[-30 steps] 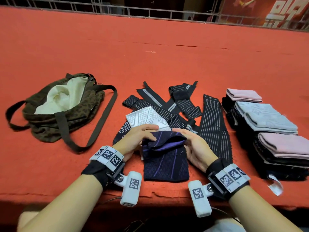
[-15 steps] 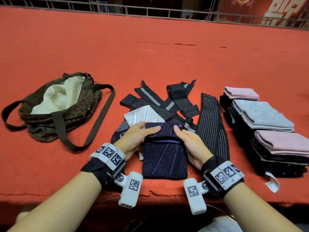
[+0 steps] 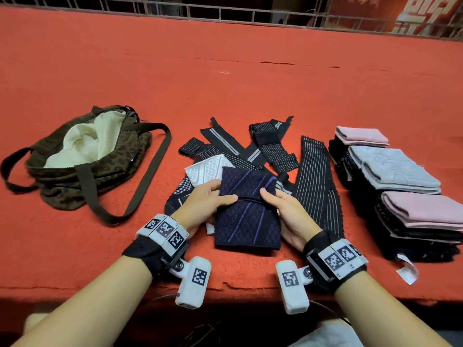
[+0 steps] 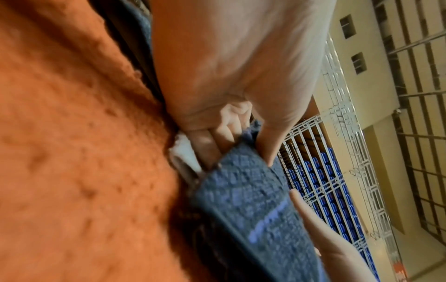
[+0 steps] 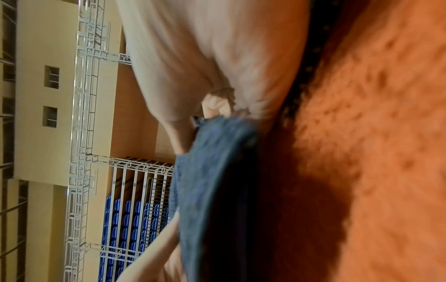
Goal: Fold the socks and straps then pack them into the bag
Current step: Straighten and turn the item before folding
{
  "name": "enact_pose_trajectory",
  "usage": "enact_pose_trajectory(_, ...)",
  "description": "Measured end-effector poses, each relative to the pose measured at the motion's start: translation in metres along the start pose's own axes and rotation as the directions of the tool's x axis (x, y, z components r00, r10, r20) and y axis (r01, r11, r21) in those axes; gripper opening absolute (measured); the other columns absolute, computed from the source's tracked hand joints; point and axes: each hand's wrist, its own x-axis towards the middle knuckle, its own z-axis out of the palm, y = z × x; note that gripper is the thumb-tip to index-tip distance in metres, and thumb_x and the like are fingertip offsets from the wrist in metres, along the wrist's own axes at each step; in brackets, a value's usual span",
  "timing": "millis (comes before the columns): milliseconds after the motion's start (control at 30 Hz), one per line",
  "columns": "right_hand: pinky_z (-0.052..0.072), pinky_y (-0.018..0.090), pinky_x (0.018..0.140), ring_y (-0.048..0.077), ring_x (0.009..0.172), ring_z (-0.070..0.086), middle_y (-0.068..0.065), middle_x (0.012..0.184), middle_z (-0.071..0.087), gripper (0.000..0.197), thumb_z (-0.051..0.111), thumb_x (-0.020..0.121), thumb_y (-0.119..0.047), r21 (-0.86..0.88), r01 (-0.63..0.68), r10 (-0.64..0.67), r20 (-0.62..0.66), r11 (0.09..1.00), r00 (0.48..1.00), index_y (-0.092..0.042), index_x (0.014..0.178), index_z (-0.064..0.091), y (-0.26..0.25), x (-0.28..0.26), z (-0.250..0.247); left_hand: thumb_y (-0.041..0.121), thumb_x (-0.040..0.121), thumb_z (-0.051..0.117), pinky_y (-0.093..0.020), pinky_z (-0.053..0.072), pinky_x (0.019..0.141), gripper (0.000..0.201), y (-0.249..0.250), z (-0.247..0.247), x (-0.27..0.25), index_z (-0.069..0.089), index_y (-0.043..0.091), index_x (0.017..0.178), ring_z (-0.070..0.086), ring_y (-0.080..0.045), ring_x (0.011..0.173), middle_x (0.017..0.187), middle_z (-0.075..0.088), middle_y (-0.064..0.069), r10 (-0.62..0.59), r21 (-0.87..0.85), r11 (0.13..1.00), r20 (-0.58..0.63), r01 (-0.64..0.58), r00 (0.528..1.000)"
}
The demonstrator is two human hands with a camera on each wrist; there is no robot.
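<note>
A navy sock with purple stripes lies across the pile in front of me, creased across its middle. My left hand pinches its left edge at the crease, thumb on top and fingers beneath. My right hand pinches the right edge the same way. In the left wrist view the left hand grips the sock, whose edge sits slightly off the cloth. In the right wrist view the right hand holds the sock. The open leopard-print bag lies at the left. Dark striped straps spread behind the sock.
A white patterned sock lies under the navy one. A stack of folded socks in pink, grey and black stands at the right. The red felt table's front edge runs just under my wrists. A railing crosses the far side.
The navy sock's bunched far end has been spread out flat beyond my thumbs. Both hands have shifted to pinch its side edges at the middle crease.
</note>
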Motion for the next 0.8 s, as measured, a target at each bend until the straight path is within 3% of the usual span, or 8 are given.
enact_pose_trajectory(300,0.062,0.032,0.08,0.026,0.092,0.072,0.015,0.105,0.074,0.035,0.053,0.09,0.017,-0.072,0.081,-0.084,-0.04,0.994,0.996,-0.004,0.114,0.068,0.003,0.0,-0.003,0.001,0.087,0.056,-0.028,0.055,0.063,0.036,0.004,-0.002,-0.003,0.071,0.018,0.115,0.067,-0.018,0.087,0.108,0.073,-0.005,-0.079,-0.076,0.994,-0.006,0.078,0.997)
enact_pose_trajectory(400,0.062,0.032,0.067,0.024,0.078,0.074,0.017,0.095,0.075,0.038,0.045,0.089,0.022,0.027,0.066,-0.063,-0.093,0.997,0.994,0.0,0.11,0.068,0.001,0.001,-0.005,0.021,0.092,0.048,-0.037,0.059,0.064,0.025,0.01,-0.006,-0.005,0.069,0.011,0.101,0.068,-0.029,0.08,0.106,0.063,-0.017,-0.138,-0.25,0.957,0.066,0.15,0.988)
enact_pose_trajectory(533,0.058,0.038,0.086,0.03,0.101,0.07,0.022,0.114,0.073,0.029,0.049,0.092,0.007,-0.017,0.038,-0.039,-0.115,0.999,0.993,0.008,0.113,0.069,-0.003,-0.002,0.0,0.062,0.097,0.046,-0.033,0.057,0.066,0.052,0.017,-0.004,-0.007,0.073,0.017,0.1,0.071,-0.018,0.069,0.085,0.075,-0.001,-0.165,-0.129,0.976,0.092,0.176,0.982)
enact_pose_trajectory(600,0.057,0.041,0.091,0.032,0.105,0.069,0.025,0.119,0.071,0.032,0.047,0.093,0.006,-0.007,0.004,-0.005,-0.13,1.0,0.991,0.01,0.116,0.068,-0.004,-0.003,0.003,0.049,0.097,0.056,-0.029,0.053,0.066,0.036,0.017,0.002,-0.008,0.075,0.019,0.091,0.062,-0.008,0.057,0.067,0.068,0.008,-0.141,-0.051,0.988,0.065,0.144,0.988)
enact_pose_trajectory(700,0.054,0.05,0.099,0.041,0.111,0.062,0.029,0.133,0.06,0.05,0.03,0.084,0.008,0.134,-0.032,0.051,-0.144,0.99,0.988,0.01,0.122,0.064,-0.009,-0.005,0.001,0.021,0.09,0.066,-0.034,0.057,0.071,0.02,0.014,0.006,-0.006,0.076,0.015,0.106,0.068,-0.012,0.071,0.092,0.076,-0.005,-0.108,-0.011,0.994,-0.021,0.108,0.994)
enact_pose_trajectory(733,0.052,0.052,0.102,0.042,0.111,0.059,0.046,0.12,0.054,0.052,0.034,0.081,0.003,0.168,-0.038,0.061,-0.133,0.985,0.989,0.008,0.124,0.063,-0.011,-0.006,0.0,0.016,0.089,0.066,-0.035,0.058,0.073,0.022,0.014,0.005,-0.006,0.075,0.015,0.109,0.069,-0.014,0.075,0.102,0.077,-0.01,-0.101,-0.022,0.995,-0.039,0.1,0.994)
enact_pose_trajectory(767,0.05,0.053,0.103,0.04,0.11,0.057,0.033,0.107,0.054,0.05,0.042,0.082,-0.006,0.165,-0.052,0.075,-0.136,0.985,0.988,0.006,0.126,0.063,-0.013,-0.008,0.0,0.013,0.09,0.065,-0.036,0.058,0.074,0.022,0.015,0.005,-0.007,0.075,0.014,0.11,0.07,-0.016,0.078,0.108,0.076,-0.012,-0.095,-0.042,0.995,-0.053,0.093,0.994)
enact_pose_trajectory(800,0.049,0.052,0.102,0.038,0.109,0.058,0.035,0.122,0.058,0.047,0.05,0.088,-0.02,0.122,-0.078,0.094,-0.133,0.989,0.987,0.003,0.127,0.063,-0.016,-0.01,0.0,0.011,0.091,0.065,-0.036,0.058,0.076,0.022,0.017,0.004,-0.009,0.074,0.013,0.111,0.071,-0.019,0.082,0.111,0.075,-0.014,-0.086,-0.06,0.995,-0.063,0.082,0.994)
